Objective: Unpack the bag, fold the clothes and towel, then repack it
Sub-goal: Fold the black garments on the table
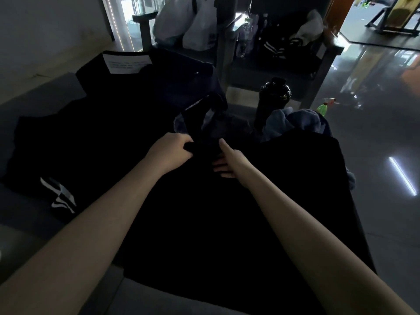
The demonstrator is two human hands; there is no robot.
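left grip [172, 151]: fingers were curled and clamped on a bunched fold at the far edge of the black garment.
right grip [229, 163]: fingers were kept straight and spread apart, laid flat on the same garment just beside the left one, thumb stuck up. Nothing was seen pinched.
black garment [204, 223]: was spread out on the grey cushion [27, 105] right in front, under both forearms. Details were pretty much swallowed by the dark tbh.
second black piece [68, 144]: was laid flat to the left, touching the first one, with a white logo [59, 196] printed at its near corner.
white label [127, 62]: was seen on a black item at the far left. The print couldn't be read.
navy thing [193, 85]: was slumped past the hands. Bag or clothing, it couldn't be told.
blue towel [293, 123]: was left bunched up and unfolded at the garment's far right corner.
black bottle [272, 98]: was stood upright just beside the towel.
green spray bottle [322, 108]: was spotted behind the towel, low by the glossy floor [375, 144].
white plastic bags [188, 26]: were piled on a chair at the back.
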